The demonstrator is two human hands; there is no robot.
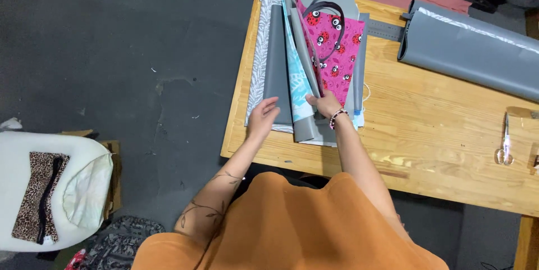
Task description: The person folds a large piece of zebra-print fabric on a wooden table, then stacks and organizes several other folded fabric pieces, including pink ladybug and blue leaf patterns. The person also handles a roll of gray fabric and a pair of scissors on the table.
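On the wooden table [426, 129], cloth sheets [306, 68] were being sorted, pinched by the right hand [324, 103], maybe steadied by the flat, unclenched left hand [263, 117].

Dark grey concrete floor [112, 51], scuffed and spotted with small white scraps, is seen left of a light wooden plank table [426, 135]. A white padded chair seat [33, 152] is placed at lower left, with a leopard-print pouch [39, 194] laid on it. Brown cardboard [115, 180] is tucked just behind the seat. Lighting is even, with soft shadows.
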